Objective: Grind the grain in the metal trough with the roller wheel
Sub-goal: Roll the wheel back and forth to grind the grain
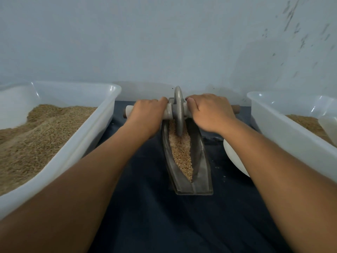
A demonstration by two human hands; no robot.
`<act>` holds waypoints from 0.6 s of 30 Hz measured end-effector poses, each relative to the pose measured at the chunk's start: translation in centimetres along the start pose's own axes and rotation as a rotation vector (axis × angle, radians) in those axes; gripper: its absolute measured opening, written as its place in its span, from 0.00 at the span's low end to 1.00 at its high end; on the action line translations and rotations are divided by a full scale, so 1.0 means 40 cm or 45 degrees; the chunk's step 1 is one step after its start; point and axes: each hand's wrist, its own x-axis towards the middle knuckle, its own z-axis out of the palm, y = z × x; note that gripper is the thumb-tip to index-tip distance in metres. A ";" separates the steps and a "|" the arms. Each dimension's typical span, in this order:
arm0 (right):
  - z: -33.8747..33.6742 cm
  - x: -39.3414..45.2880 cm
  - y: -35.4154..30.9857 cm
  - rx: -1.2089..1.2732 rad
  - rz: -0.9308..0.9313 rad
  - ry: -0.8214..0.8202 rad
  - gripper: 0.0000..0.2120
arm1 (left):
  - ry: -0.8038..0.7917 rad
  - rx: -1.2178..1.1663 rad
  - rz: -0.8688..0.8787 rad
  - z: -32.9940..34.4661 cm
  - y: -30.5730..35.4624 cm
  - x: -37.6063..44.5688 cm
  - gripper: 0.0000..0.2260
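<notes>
Both my hands on the roller axle
Nearest me, grain [180,152] lies in the metal trough [202,172]; beyond, my left hand [145,115] and right hand [209,112] curl round the handle either side of the upright roller wheel [179,110]

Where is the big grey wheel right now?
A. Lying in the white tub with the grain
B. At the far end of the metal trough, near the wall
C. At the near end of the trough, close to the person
B: the wheel stands upright at the far end of the trough, with grain lying on its near side.
</notes>
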 end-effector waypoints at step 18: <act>-0.107 -0.235 -0.035 0.325 0.009 -0.008 0.21 | -0.144 0.246 0.035 -0.169 0.084 -0.182 0.12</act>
